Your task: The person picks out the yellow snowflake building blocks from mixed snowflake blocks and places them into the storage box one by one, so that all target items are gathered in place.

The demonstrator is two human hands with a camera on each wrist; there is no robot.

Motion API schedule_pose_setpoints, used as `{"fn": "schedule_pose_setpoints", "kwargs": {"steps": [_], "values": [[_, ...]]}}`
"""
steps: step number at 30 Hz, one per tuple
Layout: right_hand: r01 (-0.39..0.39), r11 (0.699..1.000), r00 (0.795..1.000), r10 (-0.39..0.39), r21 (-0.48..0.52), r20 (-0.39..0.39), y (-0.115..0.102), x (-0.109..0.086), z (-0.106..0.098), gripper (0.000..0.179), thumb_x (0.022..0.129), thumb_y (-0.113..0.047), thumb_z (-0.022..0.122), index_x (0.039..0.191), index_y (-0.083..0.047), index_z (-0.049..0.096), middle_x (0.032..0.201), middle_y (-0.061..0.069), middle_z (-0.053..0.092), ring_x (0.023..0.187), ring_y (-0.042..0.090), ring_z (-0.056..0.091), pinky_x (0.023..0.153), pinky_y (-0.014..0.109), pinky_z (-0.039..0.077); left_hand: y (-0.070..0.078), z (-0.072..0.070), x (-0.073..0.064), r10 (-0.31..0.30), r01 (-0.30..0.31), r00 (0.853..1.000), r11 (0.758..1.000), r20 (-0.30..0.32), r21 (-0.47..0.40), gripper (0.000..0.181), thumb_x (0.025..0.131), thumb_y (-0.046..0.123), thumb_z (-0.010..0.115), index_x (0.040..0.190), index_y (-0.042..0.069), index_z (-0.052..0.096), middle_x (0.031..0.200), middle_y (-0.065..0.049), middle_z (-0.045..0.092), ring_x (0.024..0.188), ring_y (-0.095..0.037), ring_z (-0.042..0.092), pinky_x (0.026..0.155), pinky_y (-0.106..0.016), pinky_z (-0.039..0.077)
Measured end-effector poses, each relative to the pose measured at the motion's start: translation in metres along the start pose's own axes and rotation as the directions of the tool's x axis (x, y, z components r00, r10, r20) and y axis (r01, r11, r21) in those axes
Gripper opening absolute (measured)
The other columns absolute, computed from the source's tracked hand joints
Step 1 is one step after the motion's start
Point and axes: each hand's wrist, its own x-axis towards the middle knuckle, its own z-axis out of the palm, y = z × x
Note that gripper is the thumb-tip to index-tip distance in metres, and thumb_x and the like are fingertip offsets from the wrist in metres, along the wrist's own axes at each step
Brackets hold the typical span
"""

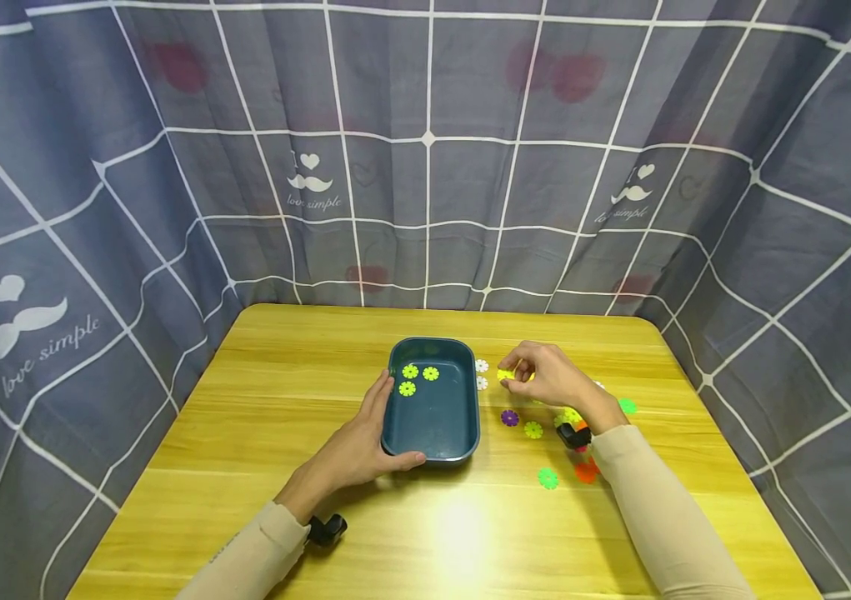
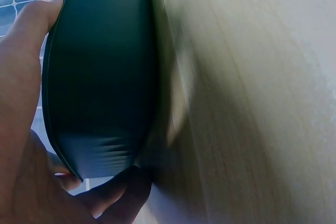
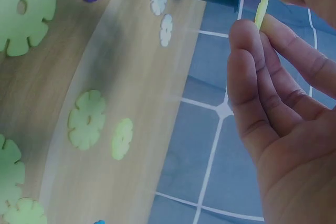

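Note:
A dark teal plastic tray (image 1: 436, 429) stands on the table with several yellow-green notched discs (image 1: 410, 372) lying at its far end. My left hand (image 1: 353, 446) grips the tray's near left corner; its thumb is on the near rim and its fingers reach along the left wall. Just right of the tray, my right hand (image 1: 551, 377) pinches a yellow notched disc (image 3: 262, 10) between thumb and fingertips, held edge-on above the table. Two white discs (image 1: 481, 366) lie between the tray and this hand. A purple disc (image 1: 510, 417) is on the table below it.
Loose discs spread under and around the right forearm: a yellow-green disc (image 1: 533, 430), a green disc (image 1: 548, 478), an orange-red disc (image 1: 586, 472) and several others partly hidden. A grey checked curtain (image 1: 395, 183) hangs behind and beside the wooden table (image 1: 290, 375).

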Motion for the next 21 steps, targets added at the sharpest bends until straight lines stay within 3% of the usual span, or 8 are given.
{"fn": "schedule_pose_setpoints", "kwargs": {"steps": [21], "values": [[0.067,0.998,0.998,-0.067,0.013,-0.007,-0.014,0.01,-0.002,0.022,0.095,-0.012,0.093,0.116,-0.01,0.088,0.108,0.002,0.084,0.081,0.005,0.075,0.084,0.036,0.069,-0.002,0.002,0.0,-0.003,0.003,1.0,1.0,-0.003,0.009,0.148,0.087,0.078,0.092,0.189,0.011,0.01,0.2,-0.004,0.001,0.147,-0.049,0.07,0.114,-0.065,0.063]]}}
